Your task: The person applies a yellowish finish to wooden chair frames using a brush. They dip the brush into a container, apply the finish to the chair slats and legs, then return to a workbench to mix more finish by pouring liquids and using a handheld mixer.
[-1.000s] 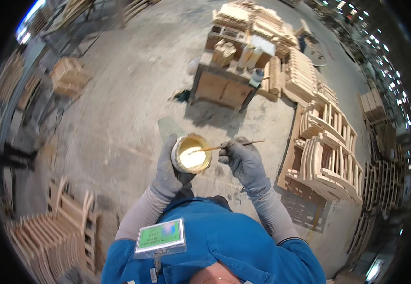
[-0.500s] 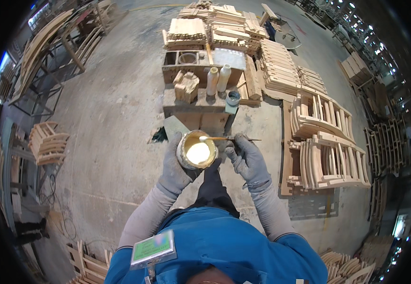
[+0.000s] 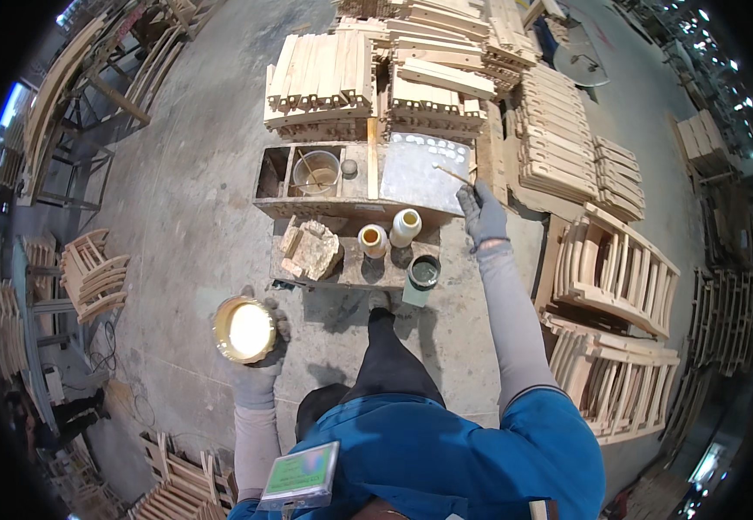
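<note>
My left hand [image 3: 264, 368], gloved in grey, is wrapped round a round pot [image 3: 221, 334] of creamy white liquid, held out over the floor at the left. My right hand [image 3: 485, 217], gloved too, is stretched forward and grips a thin wooden stick [image 3: 453, 173]. The stick's tip is above a flat grey board [image 3: 411, 186], near rows of white blobs along the board's far edge. Whether the tip touches the board I cannot tell.
Below the board, a low bench [image 3: 355, 270] bears two bottles [image 3: 404, 227], a dark cup [image 3: 425, 272] and a crusted block [image 3: 314, 250]. A clear tub [image 3: 316, 172] sits in the wooden box [image 3: 324, 208]. Wood parts [image 3: 320, 74] are stacked behind; slatted frames [image 3: 616, 269] lie right.
My right hand has moved from the pot forward and right to the grey board, carrying the stick. My left hand has lowered the pot to the left. The bench is nearer in view.
</note>
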The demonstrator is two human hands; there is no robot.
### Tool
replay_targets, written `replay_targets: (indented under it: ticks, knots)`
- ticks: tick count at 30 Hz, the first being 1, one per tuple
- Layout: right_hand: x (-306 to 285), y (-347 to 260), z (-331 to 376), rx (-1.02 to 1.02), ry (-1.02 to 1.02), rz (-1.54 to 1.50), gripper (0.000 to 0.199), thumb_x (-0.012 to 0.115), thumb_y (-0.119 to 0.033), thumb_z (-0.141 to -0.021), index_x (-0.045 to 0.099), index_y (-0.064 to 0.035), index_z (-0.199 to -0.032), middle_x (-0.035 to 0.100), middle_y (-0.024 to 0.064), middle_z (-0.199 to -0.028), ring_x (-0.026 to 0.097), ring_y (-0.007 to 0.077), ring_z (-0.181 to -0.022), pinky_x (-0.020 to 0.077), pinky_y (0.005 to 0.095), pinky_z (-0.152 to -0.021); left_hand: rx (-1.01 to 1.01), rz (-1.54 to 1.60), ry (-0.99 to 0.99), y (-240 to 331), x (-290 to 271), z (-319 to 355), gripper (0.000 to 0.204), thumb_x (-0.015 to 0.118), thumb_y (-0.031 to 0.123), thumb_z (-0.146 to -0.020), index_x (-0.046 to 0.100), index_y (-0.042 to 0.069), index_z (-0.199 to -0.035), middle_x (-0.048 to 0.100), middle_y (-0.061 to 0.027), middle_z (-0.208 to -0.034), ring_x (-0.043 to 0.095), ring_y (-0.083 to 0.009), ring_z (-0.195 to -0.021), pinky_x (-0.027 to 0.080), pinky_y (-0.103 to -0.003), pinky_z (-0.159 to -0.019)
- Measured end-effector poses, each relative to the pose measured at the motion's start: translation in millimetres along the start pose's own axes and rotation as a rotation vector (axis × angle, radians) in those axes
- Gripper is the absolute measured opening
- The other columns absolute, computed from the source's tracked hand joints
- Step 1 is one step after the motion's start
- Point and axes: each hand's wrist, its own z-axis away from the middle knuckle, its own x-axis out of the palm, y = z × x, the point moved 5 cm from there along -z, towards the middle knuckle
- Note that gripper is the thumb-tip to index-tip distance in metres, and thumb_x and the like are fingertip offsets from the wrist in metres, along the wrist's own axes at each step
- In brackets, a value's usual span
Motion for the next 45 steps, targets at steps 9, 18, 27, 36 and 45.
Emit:
replay_targets:
  ticks: [9,18,27,36,45]
  knots:
    - [25.6,21.9,-112.5,0.077,0.217,0.274,0.021,0.067,-0.025,-0.080,0.059,-0.0063,-0.087,0.063,0.0077,-0.079,0.061,0.0202,-0.063,0.0477,0.0328,-0.055,0.181,0.048,0.160,21.1,4.3,-33.6,0.058,0.047,0.043,-0.090,0.039,0.009,-0.136,0.051,-0.0223,-0.119,0.053,-0.0343,-0.105,0.045,-0.044,-0.092]
    - [1.9,31.7,-155.3,0.013,0.323,0.166,0.022,0.066,-0.008,-0.079,0.057,0.0038,-0.095,0.062,0.0165,-0.086,0.064,0.0279,-0.069,0.0546,0.0403,-0.055,0.233,0.055,0.163,24.8,3.0,-34.3,0.061,0.049,0.044,-0.089,0.036,0.009,-0.138,0.051,-0.0220,-0.120,0.053,-0.0344,-0.106,0.044,-0.044,-0.092]
    - [25.5,-1.2,-127.2,-0.772,-0.009,1.682,0.029,0.066,-0.019,-0.084,0.064,-0.0001,-0.105,0.065,0.0131,-0.103,0.059,0.0229,-0.100,0.0444,0.0278,-0.091,0.297,0.158,0.041,29.8,0.9,6.7,0.062,0.056,0.038,-0.087,0.037,0.007,-0.137,0.047,-0.0230,-0.125,0.047,-0.0351,-0.112,0.041,-0.045,-0.097]
    - [114.8,13.9,-25.5,-0.639,-0.501,0.991,0.021,0.057,-0.012,-0.090,0.059,0.0021,-0.105,0.061,0.0072,-0.091,0.063,0.0191,-0.082,0.0560,0.0303,-0.072,0.571,0.210,0.050,40.0,-21.0,130.6,0.060,0.057,0.029,-0.087,0.036,0.004,-0.137,0.045,-0.0219,-0.125,0.046,-0.0339,-0.112,0.043,-0.047,-0.096]
    - [228.1,117.5,469.1,0.256,-1.817,0.522,0.011,0.057,0.001,-0.084,0.056,0.0031,-0.095,0.062,0.0166,-0.093,0.062,0.0233,-0.091,0.0541,0.0332,-0.073,1.048,-0.063,0.211,23.3,-64.1,338.4,0.052,0.032,0.042,-0.097,0.043,0.001,-0.127,0.051,-0.0162,-0.123,0.055,-0.0290,-0.109,0.049,-0.043,-0.091]
